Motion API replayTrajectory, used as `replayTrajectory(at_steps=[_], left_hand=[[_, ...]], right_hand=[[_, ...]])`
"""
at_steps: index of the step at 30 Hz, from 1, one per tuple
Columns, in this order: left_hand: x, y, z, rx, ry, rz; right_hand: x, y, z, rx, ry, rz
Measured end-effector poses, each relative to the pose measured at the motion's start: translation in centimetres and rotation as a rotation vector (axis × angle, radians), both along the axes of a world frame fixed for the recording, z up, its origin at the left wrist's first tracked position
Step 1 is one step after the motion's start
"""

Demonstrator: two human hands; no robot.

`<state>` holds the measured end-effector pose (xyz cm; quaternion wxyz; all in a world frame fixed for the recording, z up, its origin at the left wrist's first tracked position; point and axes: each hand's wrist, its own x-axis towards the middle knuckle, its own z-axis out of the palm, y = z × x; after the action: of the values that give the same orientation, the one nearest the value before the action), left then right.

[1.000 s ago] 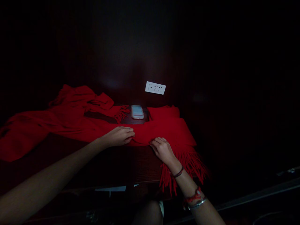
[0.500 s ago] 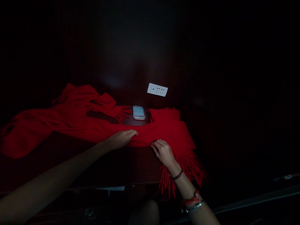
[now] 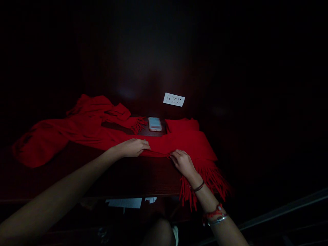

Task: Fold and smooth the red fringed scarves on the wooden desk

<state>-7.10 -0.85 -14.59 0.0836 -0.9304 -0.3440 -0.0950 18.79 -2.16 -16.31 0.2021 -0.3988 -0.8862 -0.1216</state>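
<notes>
A long red scarf (image 3: 189, 140) with fringed ends lies across a dark wooden desk (image 3: 143, 174). Its right part is spread flat and its left part is bunched in loose folds. My left hand (image 3: 133, 147), with a ring on one finger, is closed on the scarf's near edge around its middle. Just to the right, my right hand (image 3: 182, 162) pinches the same edge, close to the fringed right end. Between the hands the edge is drawn into a narrow fold. The fringe hangs down beside my right wrist, which wears bracelets.
A small device with a blurred light screen (image 3: 154, 124) lies behind the scarf. A white wall socket (image 3: 174, 99) is on the dark back panel. Below the desk's front edge are pale papers (image 3: 125, 203) and my knee (image 3: 160, 232). The surroundings are very dark.
My left hand has closed on the scarf's edge, where its fingers lay more stretched out before. The edge between the hands looks tauter. The whole view has shifted slightly.
</notes>
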Motion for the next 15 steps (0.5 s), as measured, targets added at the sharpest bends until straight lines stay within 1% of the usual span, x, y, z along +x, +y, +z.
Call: replayTrajectory(at_steps=[2,4,7,9,12,15], left_hand=[[-0.8,-0.8,0.5,0.032,0.035,0.04],[-2.1,-1.5,0.7,0.076,0.099,0.12],[-4.9,-2.3,0.6,0.129,0.195,0.251],[-6.9,-2.6,0.2,0.131,0.218,0.299],[-8.9,-3.1,0.1,0.068,0.23,0.291],[-9.8,-4.1,0.8,0.01,0.287,0.254]], right_hand=[[0.1,0.0,0.1,0.0,-0.016,0.037],[0.2,-0.1,0.2,-0.001,-0.042,0.08],[0.3,-0.2,0.5,-0.005,-0.074,0.128],[0.4,-0.2,0.5,-0.009,-0.084,0.141],[0.5,-0.2,0.5,-0.014,-0.101,0.139],[0.5,-0.1,0.4,-0.016,-0.126,0.134]])
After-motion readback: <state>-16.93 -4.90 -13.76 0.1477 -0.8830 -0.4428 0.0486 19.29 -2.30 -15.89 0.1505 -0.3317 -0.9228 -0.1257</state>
